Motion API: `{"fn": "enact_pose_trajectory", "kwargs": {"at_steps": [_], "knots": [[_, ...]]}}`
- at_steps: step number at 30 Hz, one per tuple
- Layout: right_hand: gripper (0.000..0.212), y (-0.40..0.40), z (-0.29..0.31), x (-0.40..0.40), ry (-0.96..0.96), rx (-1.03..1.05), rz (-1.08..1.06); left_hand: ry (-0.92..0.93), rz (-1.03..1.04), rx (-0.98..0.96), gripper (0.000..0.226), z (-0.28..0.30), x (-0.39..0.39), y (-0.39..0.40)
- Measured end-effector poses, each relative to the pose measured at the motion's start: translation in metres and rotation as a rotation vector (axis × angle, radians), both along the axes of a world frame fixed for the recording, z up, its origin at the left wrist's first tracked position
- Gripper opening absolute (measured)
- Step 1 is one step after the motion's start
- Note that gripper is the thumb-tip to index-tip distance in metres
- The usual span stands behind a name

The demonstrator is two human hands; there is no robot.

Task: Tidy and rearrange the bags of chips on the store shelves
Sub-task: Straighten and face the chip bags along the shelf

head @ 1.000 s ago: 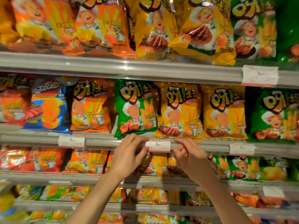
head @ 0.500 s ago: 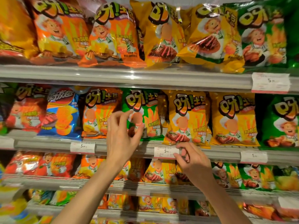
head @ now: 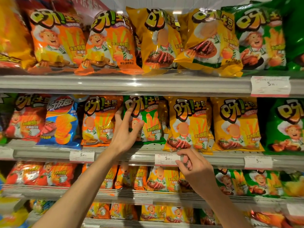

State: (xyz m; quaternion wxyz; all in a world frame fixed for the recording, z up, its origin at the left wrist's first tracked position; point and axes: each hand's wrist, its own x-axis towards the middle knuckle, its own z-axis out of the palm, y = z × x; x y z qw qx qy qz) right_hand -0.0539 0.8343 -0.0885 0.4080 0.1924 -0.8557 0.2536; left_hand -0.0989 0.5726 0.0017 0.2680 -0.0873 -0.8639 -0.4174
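While spread — left hand on green bag

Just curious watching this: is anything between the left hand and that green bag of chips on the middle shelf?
Nothing visible. The left hand already lies on the front of the green bag, fingers spread across it. The orange bag stands beside it, not in the way.

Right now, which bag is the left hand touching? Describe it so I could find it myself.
Look at the second shelf from the top, near its middle. The left hand touches a green bag there. It alone is green between an orange bag and a yellow bag.
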Motion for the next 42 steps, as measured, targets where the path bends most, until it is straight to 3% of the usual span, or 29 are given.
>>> {"fn": "enact_pose_trajectory", "kwargs": {"at_steps": [5, 10, 15, 19, 22, 25, 29, 34, 36, 39, 42], "knots": [[0.024, 0.0, 0.001, -0.001, -0.021, -0.005, -0.006, -0.099, -0.047, -0.04, 0.062, -0.005, -0.003, 0.001], [0.022, 0.0, 0.002, 0.0, -0.036, -0.02, -0.021, -0.082, -0.004, -0.094, 0.062, -0.006, -0.002, 0.002], [0.02, 0.0, 0.002, -0.001, -0.043, -0.02, -0.006, 0.104, 0.089, -0.119, 0.06, -0.013, 0.009, 0.005], [0.017, 0.002, 0.002, 0.0, -0.041, -0.037, 0.028, 0.388, 0.175, -0.241, 0.052, -0.026, 0.03, 0.004], [0.014, 0.002, 0.003, 0.0, -0.052, -0.06, 0.05, 0.479, 0.088, -0.364, 0.038, -0.045, 0.045, 0.005], [0.012, 0.002, 0.005, 0.001, -0.07, -0.089, 0.074, 0.416, -0.061, -0.508, 0.025, -0.066, 0.051, 0.016], [0.016, 0.007, 0.008, 0.002, -0.137, -0.057, 0.097, 0.358, -0.113, -0.554, 0.026, -0.08, 0.049, 0.028], [0.023, 0.021, 0.027, 0.003, -0.525, -0.027, 0.195, 0.345, -0.086, -0.547, 0.029, -0.085, 0.048, 0.028], [0.019, 0.029, 0.04, 0.005, -0.581, -0.085, 0.166, 0.337, -0.094, -0.534, 0.03, -0.086, 0.048, 0.028], [0.015, 0.039, 0.064, 0.008, -0.422, -0.184, 0.066, 0.3, -0.093, -0.496, 0.03, -0.084, 0.047, 0.028], [0.032, 0.044, 0.086, 0.002, -0.32, -0.25, -0.023, 0.259, -0.086, -0.469, 0.03, -0.08, 0.047, 0.03]]}}
